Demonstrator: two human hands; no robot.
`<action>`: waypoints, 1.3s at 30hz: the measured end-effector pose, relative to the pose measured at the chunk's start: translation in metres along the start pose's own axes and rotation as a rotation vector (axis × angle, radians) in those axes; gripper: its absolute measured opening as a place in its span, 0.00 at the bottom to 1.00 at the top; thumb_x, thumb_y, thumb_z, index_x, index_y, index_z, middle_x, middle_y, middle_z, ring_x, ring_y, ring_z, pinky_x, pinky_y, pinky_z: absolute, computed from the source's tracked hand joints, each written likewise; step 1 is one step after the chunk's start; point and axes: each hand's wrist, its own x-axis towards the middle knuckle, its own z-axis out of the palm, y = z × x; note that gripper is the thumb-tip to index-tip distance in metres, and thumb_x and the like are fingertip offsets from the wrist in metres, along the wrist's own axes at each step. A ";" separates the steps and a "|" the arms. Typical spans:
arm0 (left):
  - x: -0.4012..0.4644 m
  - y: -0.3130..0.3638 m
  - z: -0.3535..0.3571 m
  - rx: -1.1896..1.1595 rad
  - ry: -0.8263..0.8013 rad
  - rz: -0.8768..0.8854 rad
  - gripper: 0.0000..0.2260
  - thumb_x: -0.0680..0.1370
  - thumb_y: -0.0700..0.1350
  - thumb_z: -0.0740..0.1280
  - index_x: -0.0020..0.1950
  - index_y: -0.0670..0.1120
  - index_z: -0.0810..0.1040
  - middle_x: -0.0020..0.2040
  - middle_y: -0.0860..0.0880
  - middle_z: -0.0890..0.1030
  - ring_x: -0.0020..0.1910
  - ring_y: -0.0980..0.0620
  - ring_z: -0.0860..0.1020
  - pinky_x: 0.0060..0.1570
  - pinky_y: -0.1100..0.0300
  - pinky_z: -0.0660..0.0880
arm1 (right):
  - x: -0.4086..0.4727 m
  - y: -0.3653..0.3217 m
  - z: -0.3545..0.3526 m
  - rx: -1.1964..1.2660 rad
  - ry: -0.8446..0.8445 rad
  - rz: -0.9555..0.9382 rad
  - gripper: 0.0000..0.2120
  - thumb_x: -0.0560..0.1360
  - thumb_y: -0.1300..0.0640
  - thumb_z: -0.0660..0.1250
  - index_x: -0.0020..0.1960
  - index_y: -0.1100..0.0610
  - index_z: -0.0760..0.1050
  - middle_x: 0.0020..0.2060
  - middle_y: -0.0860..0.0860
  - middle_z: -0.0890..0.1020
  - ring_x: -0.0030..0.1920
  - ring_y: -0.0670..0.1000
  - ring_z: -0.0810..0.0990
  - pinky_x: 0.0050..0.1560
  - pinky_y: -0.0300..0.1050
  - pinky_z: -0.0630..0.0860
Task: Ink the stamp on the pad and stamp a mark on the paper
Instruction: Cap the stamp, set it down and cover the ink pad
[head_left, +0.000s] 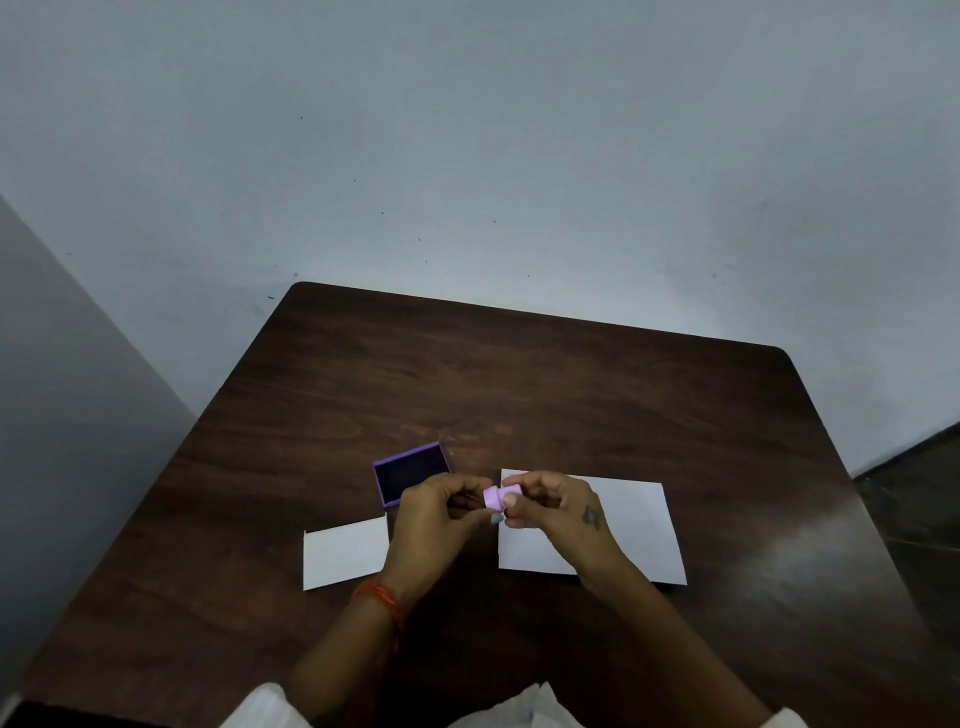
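Pinching the lilac stamp (493, 497) between left hand (434, 512) and right hand (553, 506), fingers (511, 500) pressed onto it, probably uncapping; open ink pad (411, 472) and paper (631, 525) lie ready beside.

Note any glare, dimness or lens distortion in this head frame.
Head view: dim overall; soft glare on the table at right; wide-angle bend along the table's edges; the stamp between left hand and right hand is slightly soft.

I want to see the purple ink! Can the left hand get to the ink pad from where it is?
Probably yes. The ink pad sits open on the table just beyond the left hand, with nothing between them. But both hands are holding the stamp right now, so the right hand would have to take it.
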 end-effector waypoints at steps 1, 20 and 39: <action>0.000 0.000 0.000 -0.002 0.002 -0.007 0.09 0.70 0.47 0.75 0.49 0.51 0.84 0.44 0.54 0.86 0.43 0.60 0.83 0.48 0.63 0.81 | 0.001 0.000 0.001 -0.005 0.009 0.008 0.10 0.71 0.54 0.71 0.50 0.58 0.81 0.45 0.56 0.85 0.41 0.47 0.84 0.50 0.42 0.81; 0.003 0.000 -0.003 -0.024 0.017 -0.006 0.10 0.70 0.46 0.75 0.51 0.49 0.84 0.46 0.53 0.85 0.45 0.58 0.83 0.49 0.62 0.81 | 0.010 0.006 0.007 0.108 -0.039 0.071 0.05 0.69 0.56 0.73 0.45 0.52 0.81 0.43 0.53 0.85 0.39 0.45 0.85 0.38 0.29 0.79; 0.005 -0.038 -0.010 0.195 0.014 -0.040 0.22 0.68 0.41 0.76 0.61 0.49 0.76 0.62 0.50 0.76 0.55 0.55 0.77 0.46 0.76 0.71 | 0.019 0.016 0.044 -0.547 -0.085 -0.184 0.18 0.67 0.52 0.58 0.48 0.62 0.78 0.46 0.59 0.81 0.47 0.58 0.78 0.49 0.49 0.74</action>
